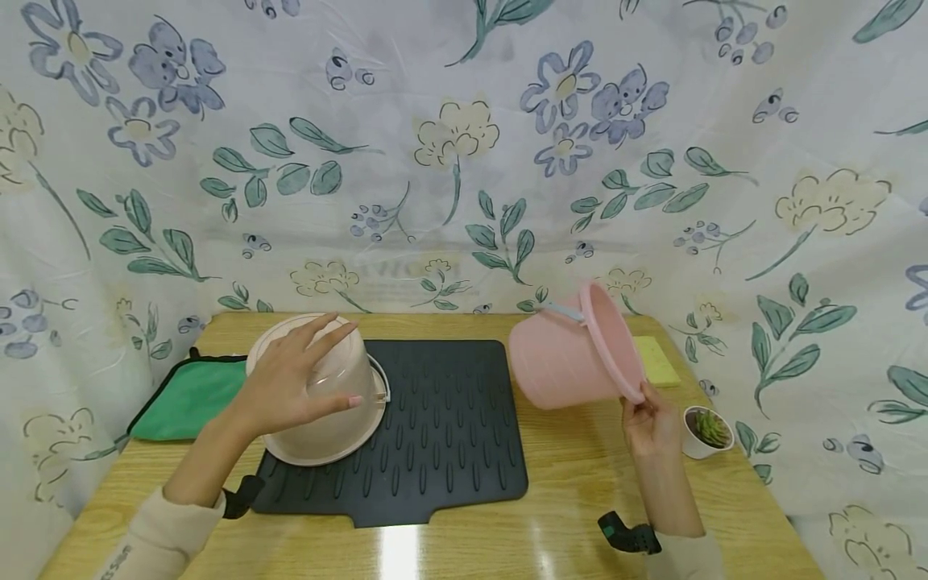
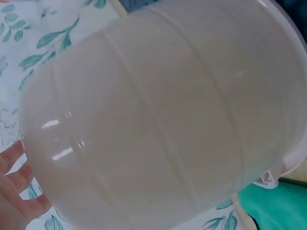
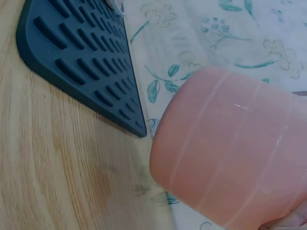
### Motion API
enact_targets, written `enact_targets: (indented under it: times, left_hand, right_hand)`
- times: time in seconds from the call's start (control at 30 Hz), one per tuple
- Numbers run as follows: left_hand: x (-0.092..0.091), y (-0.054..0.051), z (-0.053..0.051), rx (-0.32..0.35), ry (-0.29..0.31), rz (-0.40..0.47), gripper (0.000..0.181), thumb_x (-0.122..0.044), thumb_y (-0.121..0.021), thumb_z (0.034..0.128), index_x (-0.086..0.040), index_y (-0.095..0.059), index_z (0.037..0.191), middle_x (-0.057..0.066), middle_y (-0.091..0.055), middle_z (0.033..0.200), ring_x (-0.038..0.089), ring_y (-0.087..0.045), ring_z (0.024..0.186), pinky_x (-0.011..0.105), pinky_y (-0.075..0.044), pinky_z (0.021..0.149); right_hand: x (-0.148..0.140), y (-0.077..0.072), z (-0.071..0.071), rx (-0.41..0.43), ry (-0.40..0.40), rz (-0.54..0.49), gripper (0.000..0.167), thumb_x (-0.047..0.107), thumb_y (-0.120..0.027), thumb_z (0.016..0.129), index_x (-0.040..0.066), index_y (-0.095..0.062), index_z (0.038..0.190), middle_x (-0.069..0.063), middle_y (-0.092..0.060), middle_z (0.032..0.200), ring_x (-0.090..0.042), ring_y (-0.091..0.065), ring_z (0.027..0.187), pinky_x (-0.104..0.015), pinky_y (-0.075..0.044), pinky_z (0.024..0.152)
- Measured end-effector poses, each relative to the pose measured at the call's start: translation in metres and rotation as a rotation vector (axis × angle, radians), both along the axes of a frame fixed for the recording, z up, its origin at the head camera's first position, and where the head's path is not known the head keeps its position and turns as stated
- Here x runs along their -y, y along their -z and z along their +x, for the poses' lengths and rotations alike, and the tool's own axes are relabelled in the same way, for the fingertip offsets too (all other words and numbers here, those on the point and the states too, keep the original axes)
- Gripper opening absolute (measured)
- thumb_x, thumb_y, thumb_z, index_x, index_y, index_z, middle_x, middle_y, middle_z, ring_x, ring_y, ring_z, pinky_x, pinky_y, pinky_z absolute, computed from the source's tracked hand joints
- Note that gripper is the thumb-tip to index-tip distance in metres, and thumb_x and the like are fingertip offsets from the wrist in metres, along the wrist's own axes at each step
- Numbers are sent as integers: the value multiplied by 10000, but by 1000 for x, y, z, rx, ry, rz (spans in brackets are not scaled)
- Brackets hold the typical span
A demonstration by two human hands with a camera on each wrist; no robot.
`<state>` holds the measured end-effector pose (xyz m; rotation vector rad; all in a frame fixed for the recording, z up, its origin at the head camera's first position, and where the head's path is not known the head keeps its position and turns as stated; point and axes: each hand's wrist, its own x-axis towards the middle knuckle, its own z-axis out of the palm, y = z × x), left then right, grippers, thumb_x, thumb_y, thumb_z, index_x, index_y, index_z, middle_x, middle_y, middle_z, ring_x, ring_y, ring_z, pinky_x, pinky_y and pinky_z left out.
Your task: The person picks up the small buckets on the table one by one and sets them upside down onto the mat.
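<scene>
Upside down on the left part of a dark ridged drying mat (image 1: 449, 419) stands a beige bucket (image 1: 344, 366), its wide rim lowest and a handle lug at its right side. My left hand (image 1: 284, 391) is over this bucket with fingers and thumb spread; in the left wrist view its fingertips are at the bucket's base edge, and contact is hard to tell. To the right, my right hand (image 1: 652, 427) grips the rim of a pink bucket (image 1: 554, 362). That bucket is tilted on its side above the table, mouth facing right, with a pale blue handle (image 1: 561, 311).
A green cloth (image 1: 199, 399) with black edging lies left of the mat. Behind the pink bucket is a yellow cloth or sponge (image 1: 658, 362). A small potted succulent (image 1: 706, 431) stands by the right edge. A floral curtain (image 1: 435, 161) hangs behind the wooden table (image 1: 558, 499).
</scene>
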<state>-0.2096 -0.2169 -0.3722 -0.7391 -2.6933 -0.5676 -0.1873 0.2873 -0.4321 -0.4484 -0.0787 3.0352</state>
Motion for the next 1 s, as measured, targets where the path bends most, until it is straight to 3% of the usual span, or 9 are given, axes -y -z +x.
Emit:
enact_targets:
  times: [0.23, 0.63, 0.77, 1.0]
  left_hand:
    - [-12, 1, 10, -62, 63, 70, 983, -491, -809, 724, -291, -331, 1559, 92, -327, 1589, 411, -393, 1377, 690, -310, 1000]
    - [-27, 3, 19, -171, 159, 137, 934, -647, -725, 767, -219, -399, 1531, 107, -383, 1552, 393, -434, 1336, 666, -310, 983]
    - [-32, 6, 22, -162, 161, 165, 928, -642, -728, 762, -228, -405, 1527, 92, -368, 1564, 361, -420, 1352, 658, -293, 1014]
    - [-42, 12, 28, -73, 188, 244, 971, -455, -835, 719, -248, -369, 1545, 70, -293, 1602, 328, -347, 1418, 637, -349, 1032]
  right_hand:
    - [5, 3, 3, 35, 11, -30, 114, -43, -451, 1009, -72, -548, 957, -185, -609, 889, -316, -666, 740, -322, -597, 617]
    - [10, 16, 11, -55, -37, -24, 108, -17, -428, 1024, -74, -518, 1011, -204, -586, 933, -360, -671, 769, -302, -593, 602]
    - [13, 19, 15, -101, -61, -31, 180, -17, -404, 1032, -108, -546, 967, -212, -580, 929, -354, -660, 762, -314, -593, 595]
    - [20, 18, 19, -150, -113, -72, 218, -11, -377, 1041, -117, -543, 949, -213, -566, 936, -347, -645, 789, -320, -592, 585]
